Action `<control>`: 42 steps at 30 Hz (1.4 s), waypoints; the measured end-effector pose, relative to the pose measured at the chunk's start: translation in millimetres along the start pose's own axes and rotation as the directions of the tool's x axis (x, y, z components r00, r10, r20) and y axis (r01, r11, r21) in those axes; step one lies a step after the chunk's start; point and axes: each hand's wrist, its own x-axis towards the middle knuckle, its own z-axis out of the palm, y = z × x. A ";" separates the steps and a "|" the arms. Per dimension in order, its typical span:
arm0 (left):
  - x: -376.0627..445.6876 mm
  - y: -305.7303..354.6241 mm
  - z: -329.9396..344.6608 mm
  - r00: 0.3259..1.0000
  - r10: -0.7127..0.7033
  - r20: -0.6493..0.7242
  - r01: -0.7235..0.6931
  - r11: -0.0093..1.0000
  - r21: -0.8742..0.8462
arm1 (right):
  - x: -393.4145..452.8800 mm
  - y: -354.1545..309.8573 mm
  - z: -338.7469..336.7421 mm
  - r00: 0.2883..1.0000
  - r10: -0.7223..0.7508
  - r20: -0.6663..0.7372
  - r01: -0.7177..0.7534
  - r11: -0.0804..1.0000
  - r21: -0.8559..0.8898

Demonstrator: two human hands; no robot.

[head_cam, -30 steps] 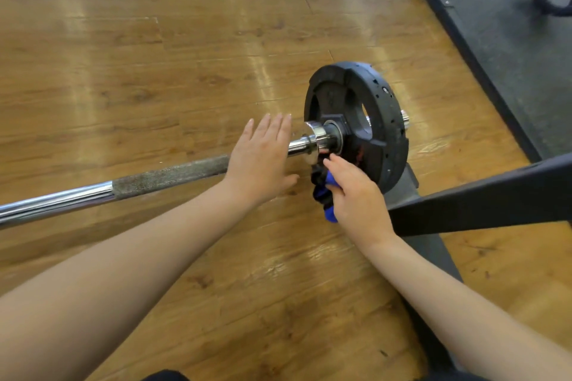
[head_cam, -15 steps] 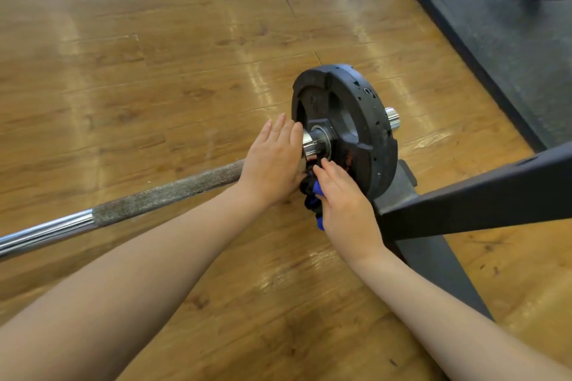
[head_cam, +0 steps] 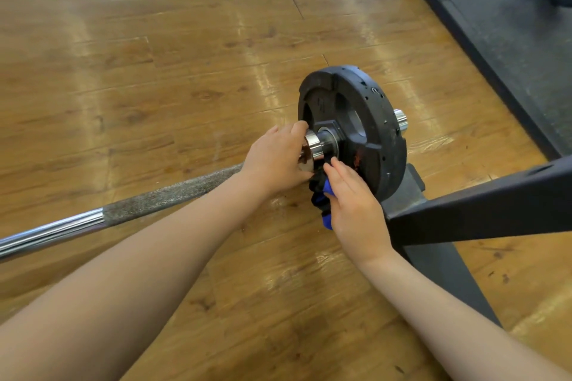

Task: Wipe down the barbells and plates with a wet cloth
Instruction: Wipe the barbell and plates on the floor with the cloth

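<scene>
Beside the plate (head_cam: pixel 368 120), right hand (head_cam: pixel 353 204) holds cloth (head_cam: pixel 320 195) under barbell (head_cam: pixel 148 204)

Left hand (head_cam: pixel 275 161) grips the barbell (head_cam: pixel 161 198) beside the plate (head_cam: pixel 365 127); right hand (head_cam: pixel 356 204) holds a cloth (head_cam: pixel 320 195).

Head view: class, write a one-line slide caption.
Left hand grips the barbell collar while right hand presses a cloth beneath the plate.

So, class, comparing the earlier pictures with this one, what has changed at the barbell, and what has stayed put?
The left hand slid along the barbell to its collar and now curls around it. The right hand still holds the cloth against the plate.
</scene>
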 end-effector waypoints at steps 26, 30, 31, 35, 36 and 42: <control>-6.4 -6.8 -3.7 0.968 -0.174 0.179 0.142 0.974 0.179 | 71.3 -21.3 -11.6 0.984 -0.179 -0.010 0.177 0.979 -0.102; -8.4 -7.1 -3.7 0.975 -0.171 0.142 0.145 0.974 0.176 | 50.6 -14.1 -1.7 0.991 -0.107 0.076 0.122 0.967 -0.223; -9.8 -7.9 -3.9 0.977 -0.169 0.128 0.144 0.973 0.182 | 37.5 -12.2 -4.0 0.981 -0.157 0.115 0.183 0.941 -0.283; -9.5 -8.8 -0.8 0.981 -0.154 0.115 0.131 0.974 0.183 | 25.6 -0.9 -23.5 0.972 -0.216 0.088 0.230 0.952 -0.204; -8.7 -9.0 -0.3 0.982 -0.156 0.111 0.133 0.974 0.185 | 35.5 -3.9 -26.4 0.974 -0.217 0.060 0.225 0.961 -0.164; -7.6 -8.8 1.3 0.983 -0.145 0.116 0.126 0.979 0.160 | 79.6 -24.2 1.4 0.998 -0.044 -0.035 0.035 0.973 -0.228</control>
